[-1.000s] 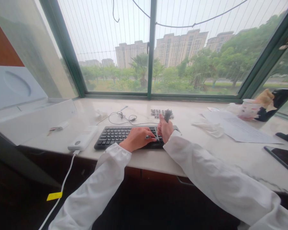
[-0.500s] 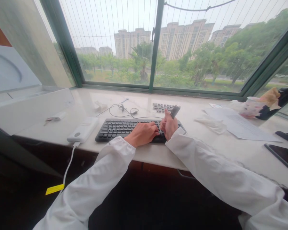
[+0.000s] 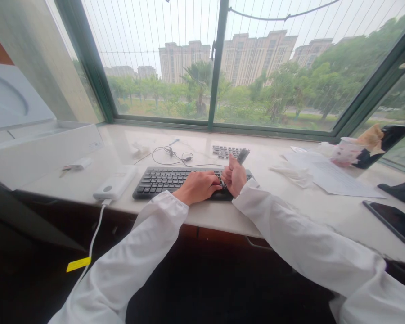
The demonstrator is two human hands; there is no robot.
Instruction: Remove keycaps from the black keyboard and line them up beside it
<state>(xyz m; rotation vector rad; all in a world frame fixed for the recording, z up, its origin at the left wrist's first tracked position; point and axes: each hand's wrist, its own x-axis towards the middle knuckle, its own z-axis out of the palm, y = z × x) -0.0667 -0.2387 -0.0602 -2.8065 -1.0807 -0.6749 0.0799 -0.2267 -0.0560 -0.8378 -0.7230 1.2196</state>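
A black keyboard [image 3: 165,180] lies near the front edge of the white counter. My left hand [image 3: 200,186] rests palm down over its right part, fingers curled and drawn together; whatever they grip, if anything, is hidden. Right beside it, my right hand [image 3: 234,176] is closed around a black brush [image 3: 243,155], whose wide dark end sticks up past the thumb. The brush's lower end is hidden at the keys between both hands. Just behind the keyboard, several loose keycaps [image 3: 227,151] lie in rows.
A coiled cable [image 3: 170,153] lies behind the keyboard. To the left are a white power bank [image 3: 114,182] with a white cord and an open white box [image 3: 64,148]. Tissue [image 3: 293,176], paper sheets [image 3: 337,175], a cup [image 3: 346,152] and a phone [image 3: 394,222] lie to the right.
The view has shifted slightly, so the things on the right appear a little further left. My right hand has tilted slightly with the brush; my left hand stays in place over the keyboard.
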